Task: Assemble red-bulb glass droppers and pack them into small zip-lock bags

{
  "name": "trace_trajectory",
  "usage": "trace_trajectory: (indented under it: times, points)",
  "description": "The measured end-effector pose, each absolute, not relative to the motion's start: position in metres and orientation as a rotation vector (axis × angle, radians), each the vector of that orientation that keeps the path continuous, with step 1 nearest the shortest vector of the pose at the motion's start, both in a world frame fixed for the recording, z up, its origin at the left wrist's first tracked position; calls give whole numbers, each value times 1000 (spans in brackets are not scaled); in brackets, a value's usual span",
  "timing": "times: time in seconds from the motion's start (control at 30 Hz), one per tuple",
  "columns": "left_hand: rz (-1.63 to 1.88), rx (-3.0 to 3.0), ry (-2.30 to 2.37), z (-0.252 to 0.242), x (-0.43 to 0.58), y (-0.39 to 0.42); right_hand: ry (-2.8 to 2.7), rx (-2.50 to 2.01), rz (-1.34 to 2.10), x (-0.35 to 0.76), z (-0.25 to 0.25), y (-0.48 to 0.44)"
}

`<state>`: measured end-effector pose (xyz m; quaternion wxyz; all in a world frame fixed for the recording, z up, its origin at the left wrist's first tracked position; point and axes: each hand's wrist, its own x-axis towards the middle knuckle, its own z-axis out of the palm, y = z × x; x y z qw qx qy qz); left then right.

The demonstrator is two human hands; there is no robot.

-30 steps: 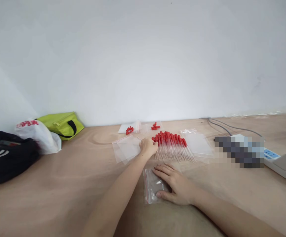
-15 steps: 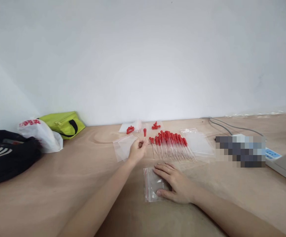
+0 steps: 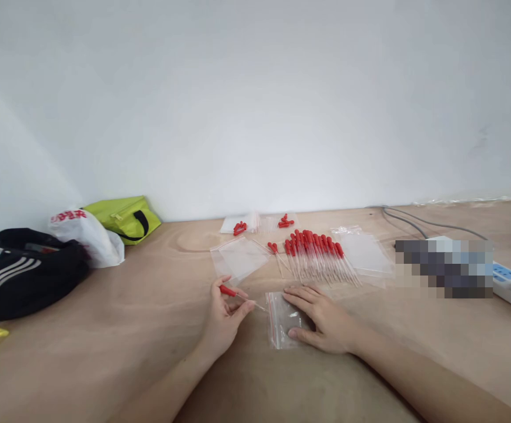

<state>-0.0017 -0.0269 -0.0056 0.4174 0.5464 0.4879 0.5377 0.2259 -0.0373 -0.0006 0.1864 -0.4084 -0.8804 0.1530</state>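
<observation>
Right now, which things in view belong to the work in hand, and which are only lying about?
Likely in the work:
dropper in the left hand
clear bag under the right hand
other droppers
perhaps red bulbs and spare bags

Likely just lying about:
black bag
white bag
green bag
power strip

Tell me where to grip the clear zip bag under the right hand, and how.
Pinch the clear zip bag by its red-striped edge, probably best from the left: it lies flat, that edge faces left uncovered, while the right hand rests on the opposite side.
</observation>
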Motion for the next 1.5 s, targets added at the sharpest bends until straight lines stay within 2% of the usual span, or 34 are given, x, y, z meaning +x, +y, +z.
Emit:
trace_trajectory:
  times: [0.17, 0.37, 0.7, 1.03, 1.33, 1.5]
  points:
    - [1176, 1484, 1259, -9, -3, -27, -2471, -1143, 415, 221, -1, -32]
    - [912, 2020, 1336, -2, -12, -32, -2450, -1066, 384, 213, 0, -26]
    - [902, 1936, 1271, -2, -16, -38, -2378, -1111, 499, 263, -11, -38]
    - [1004, 1793, 1154, -8, -4, -37, -2397, -1075, 538, 241, -7, -31]
    - [746, 1914, 1116, 11, 1, -40, -2345, -1047, 631, 246, -8, -31]
    - [714, 2074, 1176, 10, -4, -40, -2304, -1064, 680, 259, -10, -32]
